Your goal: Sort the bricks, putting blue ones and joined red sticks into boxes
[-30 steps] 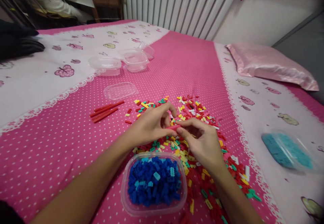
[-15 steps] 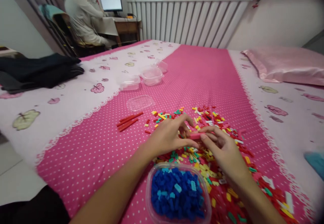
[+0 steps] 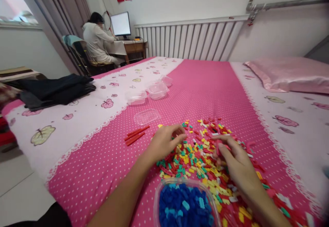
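Observation:
My left hand (image 3: 164,143) hovers at the left side of a loose pile of small plastic building blocks (image 3: 196,165); its fingers are curled with a gap to the thumb, and nothing shows between them. My right hand (image 3: 232,153) is closed on a pinkish-red block piece (image 3: 218,147), partly hidden by the fingers, over the pile's right half. Red, yellow, green and white blocks are mixed in the pile. In front of it stands a clear plastic tub (image 3: 156,199) full of blue and light-blue blocks.
Several red sticks (image 3: 136,135) lie left of the pile. Beyond them are a clear lid (image 3: 147,116) and clear tubs (image 3: 156,90). Dark folded clothes (image 3: 58,90) lie at left, a pink pillow (image 3: 288,74) at right. A person (image 3: 99,40) sits at a desk.
My hands have moved apart, left hand leftward and right hand rightward. The pinkish-red piece that was between them is now in the right hand alone. The camera view has tilted up.

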Tool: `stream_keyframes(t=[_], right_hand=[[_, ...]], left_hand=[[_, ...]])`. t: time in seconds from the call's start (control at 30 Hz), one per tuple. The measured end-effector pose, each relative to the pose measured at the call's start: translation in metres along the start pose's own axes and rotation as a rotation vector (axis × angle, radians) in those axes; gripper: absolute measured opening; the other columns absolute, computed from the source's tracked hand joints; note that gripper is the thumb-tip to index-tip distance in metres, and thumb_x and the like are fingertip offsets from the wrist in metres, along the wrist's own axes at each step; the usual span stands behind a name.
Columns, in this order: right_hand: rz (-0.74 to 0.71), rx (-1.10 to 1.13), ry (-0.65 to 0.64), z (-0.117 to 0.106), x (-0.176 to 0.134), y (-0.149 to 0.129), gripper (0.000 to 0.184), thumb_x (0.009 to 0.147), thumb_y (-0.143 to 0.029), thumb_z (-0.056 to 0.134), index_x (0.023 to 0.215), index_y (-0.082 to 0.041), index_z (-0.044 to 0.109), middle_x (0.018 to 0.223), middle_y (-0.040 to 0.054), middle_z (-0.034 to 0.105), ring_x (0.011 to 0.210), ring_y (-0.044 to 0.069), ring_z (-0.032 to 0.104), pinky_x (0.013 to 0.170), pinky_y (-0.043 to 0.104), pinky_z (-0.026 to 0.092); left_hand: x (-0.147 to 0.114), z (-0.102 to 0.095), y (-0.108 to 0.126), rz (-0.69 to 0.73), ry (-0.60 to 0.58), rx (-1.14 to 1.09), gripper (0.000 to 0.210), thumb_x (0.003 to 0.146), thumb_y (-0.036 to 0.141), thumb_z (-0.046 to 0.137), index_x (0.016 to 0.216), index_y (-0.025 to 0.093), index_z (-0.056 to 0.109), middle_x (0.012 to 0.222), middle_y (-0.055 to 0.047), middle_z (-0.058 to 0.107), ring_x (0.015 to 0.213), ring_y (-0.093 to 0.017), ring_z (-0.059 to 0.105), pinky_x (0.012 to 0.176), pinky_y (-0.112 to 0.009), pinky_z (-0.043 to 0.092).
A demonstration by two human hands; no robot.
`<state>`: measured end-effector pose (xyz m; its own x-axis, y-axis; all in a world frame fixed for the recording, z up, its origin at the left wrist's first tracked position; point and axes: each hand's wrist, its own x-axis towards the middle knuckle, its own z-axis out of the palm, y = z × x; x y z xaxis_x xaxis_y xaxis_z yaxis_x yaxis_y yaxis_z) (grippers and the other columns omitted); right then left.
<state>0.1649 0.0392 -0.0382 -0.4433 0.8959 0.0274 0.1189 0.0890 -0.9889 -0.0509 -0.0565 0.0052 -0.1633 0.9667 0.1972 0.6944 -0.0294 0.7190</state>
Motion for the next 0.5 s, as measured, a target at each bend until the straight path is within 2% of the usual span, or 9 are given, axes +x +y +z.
stream_keyframes(t=[0.13,0.23,0.3,0.37,0.5], right_hand=[[-0.092,-0.07,-0.032,-0.005,0.004,-0.002,0.032,0.092,-0.046,0.056,0.115,-0.024,0.064,0.078,-0.002,0.057,0.054,0.013,0.043,0.048,0.025,0.035],[-0.11,-0.096,-0.002,-0.01,0.006,-0.005,0.029,0.094,-0.044,0.051,0.11,-0.024,0.065,0.071,-0.0045,0.048,0.053,0.013,0.038,0.047,0.025,0.029],[-0.12,-0.125,0.043,-0.02,0.011,-0.007,0.026,0.095,-0.045,0.049,0.103,-0.025,0.064,0.067,-0.0056,0.044,0.054,0.013,0.039,0.049,0.025,0.031],[-0.138,-0.187,0.111,-0.04,0.018,-0.009,0.026,0.093,-0.049,0.051,0.093,-0.025,0.062,0.065,-0.0056,0.046,0.056,0.014,0.043,0.053,0.025,0.036],[-0.123,-0.291,0.303,-0.101,0.035,-0.01,0.034,0.087,-0.057,0.055,0.08,-0.023,0.058,0.062,-0.0041,0.05,0.055,0.014,0.044,0.055,0.027,0.039]], left_hand=[[0.003,-0.001,-0.002,0.005,0.014,0.004,0.021,0.096,0.035,0.055,0.096,0.018,0.067,0.088,-0.002,0.074,0.081,-0.018,0.067,0.076,-0.029,0.046],[0.007,-0.001,-0.005,0.02,0.02,0.063,0.021,0.096,0.035,0.054,0.098,0.018,0.067,0.09,-0.003,0.075,0.083,-0.019,0.068,0.077,-0.03,0.046],[0.009,-0.001,-0.006,0.032,0.021,0.095,0.022,0.096,0.035,0.053,0.098,0.018,0.067,0.091,-0.003,0.075,0.083,-0.019,0.068,0.077,-0.03,0.046],[0.01,-0.001,-0.007,0.036,0.026,0.107,0.022,0.095,0.036,0.053,0.097,0.018,0.067,0.09,-0.003,0.075,0.082,-0.019,0.068,0.077,-0.03,0.047],[0.01,-0.012,-0.01,0.001,0.092,0.157,0.027,0.094,0.04,0.053,0.094,0.018,0.068,0.09,-0.004,0.074,0.085,-0.02,0.067,0.081,-0.032,0.049]])
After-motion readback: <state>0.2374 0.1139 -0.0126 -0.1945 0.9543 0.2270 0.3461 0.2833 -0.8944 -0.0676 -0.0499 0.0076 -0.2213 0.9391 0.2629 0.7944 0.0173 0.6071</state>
